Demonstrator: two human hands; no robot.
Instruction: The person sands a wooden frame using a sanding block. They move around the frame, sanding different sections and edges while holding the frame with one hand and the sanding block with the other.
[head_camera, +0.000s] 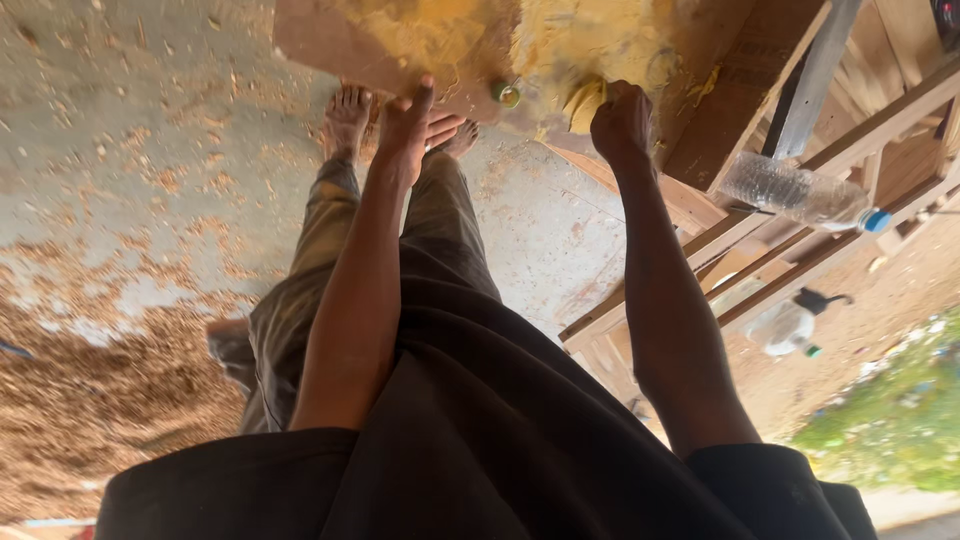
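Yellow paste coated the brown wooden board (330, 40) at the top centre of the frame. The right hand (620, 122) was clenched around a yellow rag (583, 103) pressed on the board. The left hand (410, 125) lay released, fingers spread, on the board's edge. 1 clear plastic bottle (795, 192) rested upper right.

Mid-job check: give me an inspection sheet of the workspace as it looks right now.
Surface: brown wooden board smeared with yellow paste.
Job's things: yellow cloth; small green-capped bottle on the board.
Clutter: two clear plastic bottles on the wooden frame; sawdust on the floor.
Grippers: left hand flat on the board's edge; right hand closed on the cloth.
Cables: nothing seen.
Surroundings: concrete floor, bare feet, grass patch.
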